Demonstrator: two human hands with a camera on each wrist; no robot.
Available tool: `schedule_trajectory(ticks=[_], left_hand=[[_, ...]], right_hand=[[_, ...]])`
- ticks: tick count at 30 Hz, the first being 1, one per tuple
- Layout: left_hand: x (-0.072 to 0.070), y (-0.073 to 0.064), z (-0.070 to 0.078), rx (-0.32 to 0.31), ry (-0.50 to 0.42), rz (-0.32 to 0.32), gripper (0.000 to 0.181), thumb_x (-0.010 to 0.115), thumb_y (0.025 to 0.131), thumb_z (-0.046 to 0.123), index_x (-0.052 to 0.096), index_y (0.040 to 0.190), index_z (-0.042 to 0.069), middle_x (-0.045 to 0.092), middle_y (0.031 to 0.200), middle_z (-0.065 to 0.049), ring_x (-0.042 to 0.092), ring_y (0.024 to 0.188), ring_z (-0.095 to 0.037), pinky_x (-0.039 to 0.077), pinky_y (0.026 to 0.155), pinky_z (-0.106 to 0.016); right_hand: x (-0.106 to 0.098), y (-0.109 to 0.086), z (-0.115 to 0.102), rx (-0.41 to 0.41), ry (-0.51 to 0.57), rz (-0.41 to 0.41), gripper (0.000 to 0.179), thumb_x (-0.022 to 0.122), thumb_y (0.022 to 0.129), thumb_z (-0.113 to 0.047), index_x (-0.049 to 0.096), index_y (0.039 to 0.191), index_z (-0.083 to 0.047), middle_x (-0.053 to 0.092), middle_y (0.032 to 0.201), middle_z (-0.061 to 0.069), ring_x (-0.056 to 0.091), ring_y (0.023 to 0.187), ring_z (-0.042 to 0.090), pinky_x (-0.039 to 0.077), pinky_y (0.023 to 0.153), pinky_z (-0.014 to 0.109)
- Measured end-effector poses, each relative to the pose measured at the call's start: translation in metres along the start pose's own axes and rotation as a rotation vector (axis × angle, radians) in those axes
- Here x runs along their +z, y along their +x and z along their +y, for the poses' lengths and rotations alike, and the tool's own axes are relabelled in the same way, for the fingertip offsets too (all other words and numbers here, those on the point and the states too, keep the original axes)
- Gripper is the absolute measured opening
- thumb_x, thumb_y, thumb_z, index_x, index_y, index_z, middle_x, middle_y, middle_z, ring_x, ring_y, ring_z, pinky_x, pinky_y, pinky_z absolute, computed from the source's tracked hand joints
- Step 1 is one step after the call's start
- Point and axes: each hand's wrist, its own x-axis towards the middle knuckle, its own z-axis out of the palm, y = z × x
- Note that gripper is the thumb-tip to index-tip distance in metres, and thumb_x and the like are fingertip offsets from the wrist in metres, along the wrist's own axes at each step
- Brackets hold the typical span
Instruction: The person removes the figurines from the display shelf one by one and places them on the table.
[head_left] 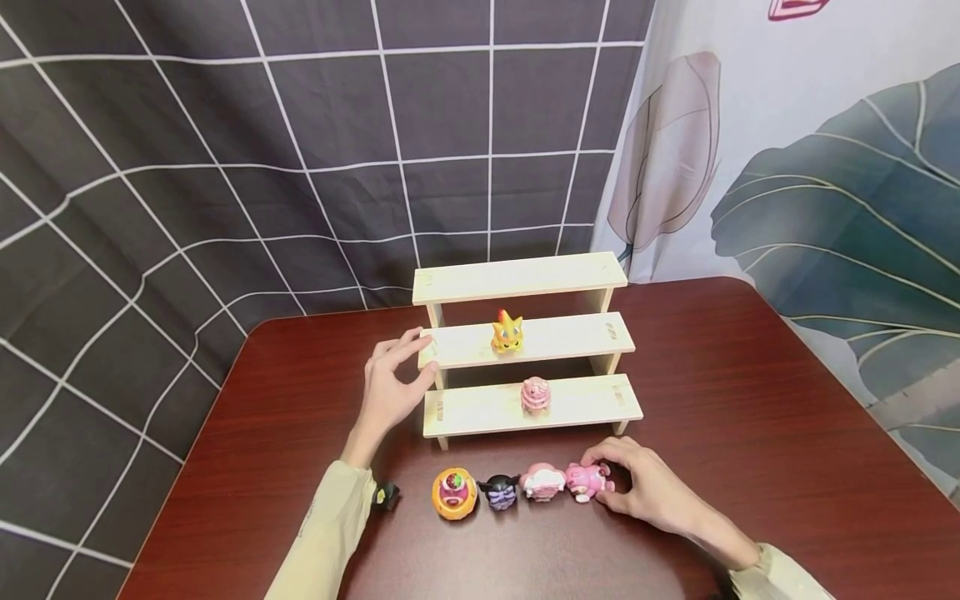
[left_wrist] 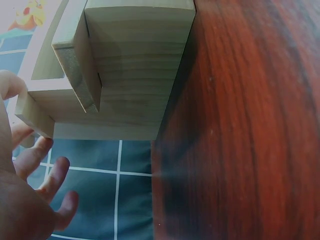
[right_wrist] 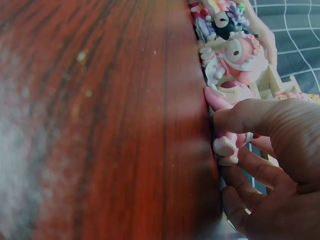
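Observation:
A three-tier wooden display shelf (head_left: 540, 406) stands on the table. My left hand (head_left: 393, 375) grips the left end of its middle tier, thumb at the front edge and a finger on top; in the left wrist view the other fingers of that hand (left_wrist: 30, 190) spread behind the plank end. My right hand (head_left: 648, 483) holds a pink toy figurine (head_left: 586, 481) low at the tabletop, thumb on one side and fingers on the other. Beside it, in a row, are a pink-and-white figurine (head_left: 543, 482), a black-and-purple figurine (head_left: 500, 492) and an orange round figurine (head_left: 454, 493).
On the middle tier sits a yellow figurine (head_left: 507, 332), and a pink round figurine (head_left: 536, 395) is on the bottom tier. A small black object (head_left: 386, 497) shows by the left sleeve. Behind the brown table (head_left: 300, 400) hangs a dark grid curtain (head_left: 315, 208).

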Motion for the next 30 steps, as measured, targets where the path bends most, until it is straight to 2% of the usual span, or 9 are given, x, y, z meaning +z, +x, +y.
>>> schedule_trajectory(ticks=[4, 11, 21, 26, 30], left_hand=[[0.0, 0.0, -0.001, 0.003, -0.001, 0.002, 0.037, 0.078, 0.081, 0.013, 0.075, 0.118, 0.006, 0.066, 0.129, -0.012, 0.055, 0.104, -0.033, 0.036, 0.089, -0.051], [0.001, -0.001, -0.002, 0.0, -0.001, 0.0, 0.037, 0.078, 0.081, 0.013, 0.075, 0.118, 0.007, 0.066, 0.129, -0.011, 0.055, 0.104, -0.033, 0.035, 0.09, -0.052], [0.001, -0.001, -0.002, -0.007, 0.003, -0.004, 0.038, 0.078, 0.081, 0.014, 0.075, 0.118, 0.007, 0.066, 0.13, -0.011, 0.054, 0.105, -0.032, 0.035, 0.09, -0.052], [0.0, 0.0, -0.003, -0.006, 0.002, -0.004, 0.038, 0.078, 0.081, 0.013, 0.075, 0.118, 0.007, 0.066, 0.13, -0.011, 0.054, 0.105, -0.032, 0.035, 0.09, -0.052], [0.0, -0.001, -0.002, -0.005, 0.006, -0.002, 0.038, 0.078, 0.081, 0.014, 0.075, 0.118, 0.007, 0.066, 0.13, -0.01, 0.055, 0.105, -0.033, 0.035, 0.09, -0.053]], right_hand=[[-0.001, 0.0, 0.0, -0.008, 0.003, -0.003, 0.057, 0.085, 0.059, 0.007, 0.067, 0.107, -0.017, 0.064, 0.099, -0.011, 0.058, 0.088, 0.011, 0.042, 0.08, 0.02], [-0.004, -0.001, 0.003, -0.007, 0.012, -0.027, 0.056, 0.086, 0.059, 0.006, 0.067, 0.108, -0.013, 0.065, 0.103, -0.008, 0.059, 0.094, 0.012, 0.036, 0.088, 0.013], [-0.021, 0.006, 0.005, -0.003, 0.031, -0.023, 0.052, 0.085, 0.062, 0.008, 0.066, 0.109, -0.006, 0.066, 0.104, -0.001, 0.061, 0.096, 0.015, 0.036, 0.092, 0.011], [-0.028, 0.01, 0.006, 0.014, 0.061, -0.015, 0.052, 0.084, 0.064, 0.011, 0.066, 0.11, -0.004, 0.066, 0.103, 0.004, 0.062, 0.095, 0.018, 0.04, 0.091, 0.013], [-0.034, 0.015, 0.004, 0.016, 0.056, 0.003, 0.051, 0.084, 0.065, 0.01, 0.066, 0.11, -0.007, 0.066, 0.1, 0.002, 0.062, 0.088, 0.019, 0.047, 0.083, 0.02]])
